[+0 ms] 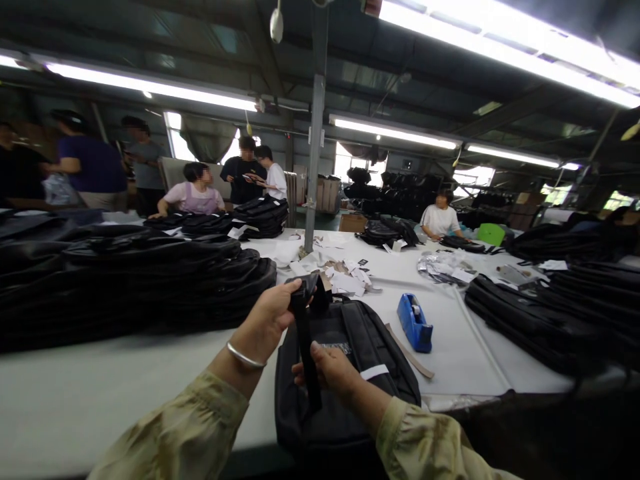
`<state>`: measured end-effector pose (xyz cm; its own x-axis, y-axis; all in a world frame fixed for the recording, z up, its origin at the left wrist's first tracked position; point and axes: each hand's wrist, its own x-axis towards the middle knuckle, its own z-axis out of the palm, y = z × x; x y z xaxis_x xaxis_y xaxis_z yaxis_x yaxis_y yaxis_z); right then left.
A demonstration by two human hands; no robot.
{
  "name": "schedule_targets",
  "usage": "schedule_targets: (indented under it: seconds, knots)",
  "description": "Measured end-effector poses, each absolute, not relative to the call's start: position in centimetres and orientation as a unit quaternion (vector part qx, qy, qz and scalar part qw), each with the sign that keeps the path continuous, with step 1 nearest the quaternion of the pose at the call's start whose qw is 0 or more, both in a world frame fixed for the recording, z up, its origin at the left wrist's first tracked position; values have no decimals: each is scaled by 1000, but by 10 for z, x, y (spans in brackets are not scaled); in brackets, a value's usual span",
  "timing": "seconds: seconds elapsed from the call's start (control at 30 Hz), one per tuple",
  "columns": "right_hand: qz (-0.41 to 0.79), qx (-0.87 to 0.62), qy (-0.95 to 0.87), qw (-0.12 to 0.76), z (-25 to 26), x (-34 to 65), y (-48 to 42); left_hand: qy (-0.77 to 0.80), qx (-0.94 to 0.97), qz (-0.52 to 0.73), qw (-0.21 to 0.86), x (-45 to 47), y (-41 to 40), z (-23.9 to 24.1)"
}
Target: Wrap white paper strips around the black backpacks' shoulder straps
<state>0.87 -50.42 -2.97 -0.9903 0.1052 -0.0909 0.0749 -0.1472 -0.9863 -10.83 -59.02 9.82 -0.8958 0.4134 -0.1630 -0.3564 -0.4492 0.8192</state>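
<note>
A black backpack lies on the white table in front of me, its padded straps facing up. Above its top edge my left hand, with a silver bangle at the wrist, is closed around the upper part of a black strap. The strap hangs down over the bag, and my right hand pinches it lower down between thumb and fingers. A white paper band wraps one shoulder strap. Something clear and shiny, perhaps plastic, shows behind the strap.
A blue tape dispenser stands right of the backpack, beside a brown strip. Scraps of paper lie beyond. Tall stacks of black bags rise at left; more bags lie at right. A metal post stands behind. Several people work farther back.
</note>
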Motion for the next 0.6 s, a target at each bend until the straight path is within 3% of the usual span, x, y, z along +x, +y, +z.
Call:
schedule_targets:
  seconds: [0.2,0.4,0.6]
  knots:
    - [748,-5,-662,-43,-10,13,-500,483,57,839,244,-123,-589,109]
    - [662,-92,-728,152,-8,3,-503,502,71,830,234,-129,-587,117]
    - [561,-147,-792,190,-9,5,-508,528,99,818,205,-130,-583,115]
